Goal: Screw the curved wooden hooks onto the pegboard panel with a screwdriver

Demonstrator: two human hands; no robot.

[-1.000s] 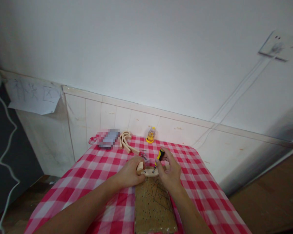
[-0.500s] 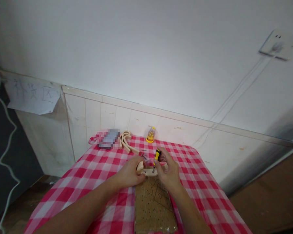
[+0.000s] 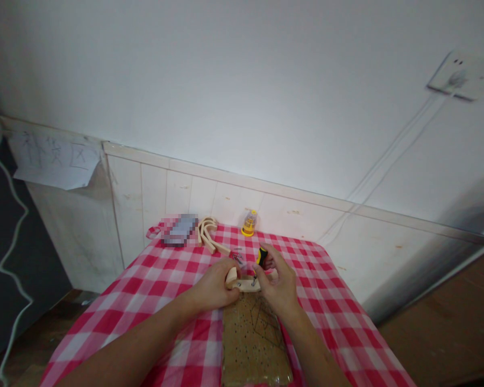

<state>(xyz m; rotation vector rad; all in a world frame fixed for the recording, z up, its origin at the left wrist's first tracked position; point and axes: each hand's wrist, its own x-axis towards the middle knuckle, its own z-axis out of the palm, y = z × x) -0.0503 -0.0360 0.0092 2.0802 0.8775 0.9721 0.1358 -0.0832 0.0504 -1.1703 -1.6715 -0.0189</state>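
My left hand (image 3: 212,287) is closed on the left end of a curved pale wooden piece (image 3: 248,283) that rests at the far end of a brown perforated board (image 3: 253,341). My right hand (image 3: 277,285) is wrapped round a small screwdriver (image 3: 260,259) with a yellow and black handle. The screwdriver stands nearly upright with its tip down on the wooden piece. A few small screws (image 3: 237,256) lie on the cloth just beyond the hands.
The table carries a red and white checked cloth (image 3: 153,279). At its far edge lie more curved wooden pieces (image 3: 207,232), a small yellow container (image 3: 249,223) and a blurred-out object (image 3: 179,229). A white panelled wall stands close behind; a paper sign (image 3: 56,157) hangs at left.
The screwdriver handle has tipped from leaning right to nearly upright, and my right hand's fingers have shifted slightly round it. My left hand stays on the wooden piece.
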